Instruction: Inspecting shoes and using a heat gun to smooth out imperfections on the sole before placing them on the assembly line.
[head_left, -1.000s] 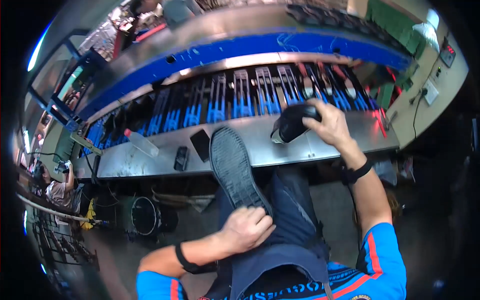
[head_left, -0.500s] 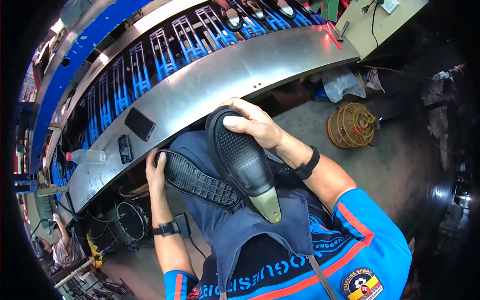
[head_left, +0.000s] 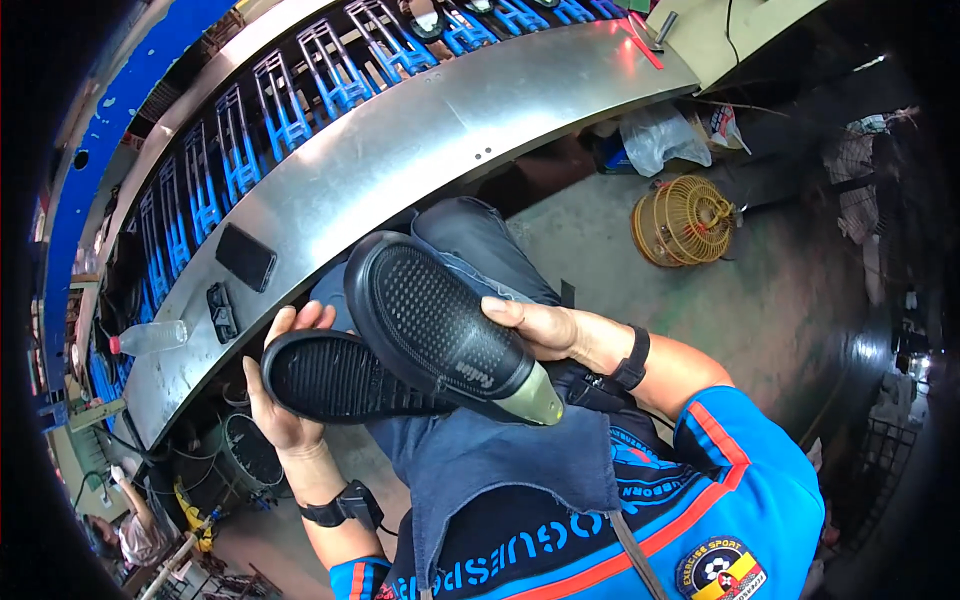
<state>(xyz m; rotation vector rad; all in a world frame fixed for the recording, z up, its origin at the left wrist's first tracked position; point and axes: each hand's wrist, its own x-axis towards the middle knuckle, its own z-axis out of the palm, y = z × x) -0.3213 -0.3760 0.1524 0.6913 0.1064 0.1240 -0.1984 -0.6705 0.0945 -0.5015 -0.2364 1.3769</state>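
Note:
My right hand (head_left: 548, 330) is closed on a black slip-on shoe (head_left: 435, 305) with a perforated upper. Its thumb presses the shoe's right edge and the other fingers are hidden beneath. From the heel end sticks a pale green shoe last (head_left: 537, 398). My left hand (head_left: 285, 415) grips the outer end of a black ribbed shoe sole (head_left: 320, 376), thumb on the near side and fingertips at the far edge. The sole's inner end lies under the shoe, both above my lap and the dark apron (head_left: 500, 455).
A curved metal bench (head_left: 400, 155) runs ahead, carrying a phone (head_left: 246, 257), dark glasses (head_left: 222, 312) and a plastic bottle (head_left: 150, 338). Blue racks (head_left: 285, 105) line its far side. A bamboo birdcage (head_left: 683, 222) stands on the floor at right. Another person (head_left: 140, 525) is at far left.
My right hand has slid from the shoe's toe down to its side near the heel. The shoe has tilted left and overlaps the sole more. My left hand has turned the sole nearly level.

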